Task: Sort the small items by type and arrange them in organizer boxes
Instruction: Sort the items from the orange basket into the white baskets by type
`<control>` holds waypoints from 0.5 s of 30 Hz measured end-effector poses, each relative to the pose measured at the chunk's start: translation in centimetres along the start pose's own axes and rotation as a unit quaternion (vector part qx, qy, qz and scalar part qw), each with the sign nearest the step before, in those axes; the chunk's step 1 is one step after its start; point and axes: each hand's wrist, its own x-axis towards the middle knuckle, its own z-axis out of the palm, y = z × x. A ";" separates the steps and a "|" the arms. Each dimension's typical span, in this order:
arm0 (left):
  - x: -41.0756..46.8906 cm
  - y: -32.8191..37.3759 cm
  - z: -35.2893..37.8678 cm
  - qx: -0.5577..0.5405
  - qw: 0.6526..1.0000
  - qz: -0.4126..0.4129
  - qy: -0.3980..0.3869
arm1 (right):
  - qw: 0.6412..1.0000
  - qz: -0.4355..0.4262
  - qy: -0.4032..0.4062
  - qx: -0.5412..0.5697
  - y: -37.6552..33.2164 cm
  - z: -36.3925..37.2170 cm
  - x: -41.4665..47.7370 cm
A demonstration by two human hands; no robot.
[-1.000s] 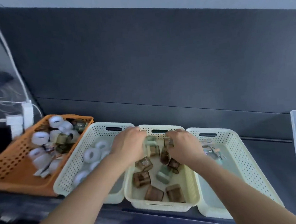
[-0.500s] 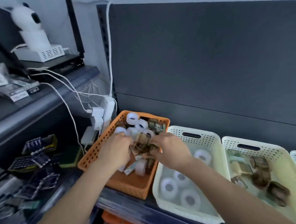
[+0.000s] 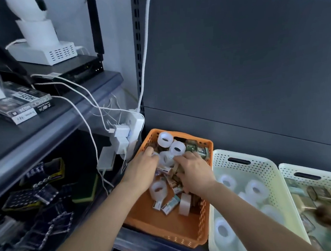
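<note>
My fingers curl down into the mixed pile; what they pinch, I cannot tell. My left hand (image 3: 144, 166) and right hand (image 3: 195, 172) have moved from the brown-piece basket (image 3: 293, 167) to the orange basket (image 3: 168, 229), where tape rolls (image 3: 165, 139) lie unsorted, so more picking remains.

**A:** Down on the dark shelf (image 3: 141, 244), the orange basket (image 3: 164, 233) sits directly beneath the fingers (image 3: 182, 159).

**B:** And just right of those fingers, a cream basket (image 3: 265, 167) stands beside it, with a second cream basket (image 3: 324, 171) farther right on the same shelf.
</note>
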 end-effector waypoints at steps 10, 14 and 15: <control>2.9 2.7 -0.2 -0.049 0.996 0.056 0.051 | 0.986 0.095 0.108 0.085 2.3 -2.3 0.3; 5.4 6.1 0.0 -0.133 0.986 0.093 0.033 | 0.971 0.144 0.159 0.103 4.7 -3.6 -0.6; 5.9 6.8 0.1 -0.137 0.985 0.102 0.031 | 0.969 0.153 0.165 0.106 5.3 -3.8 -1.0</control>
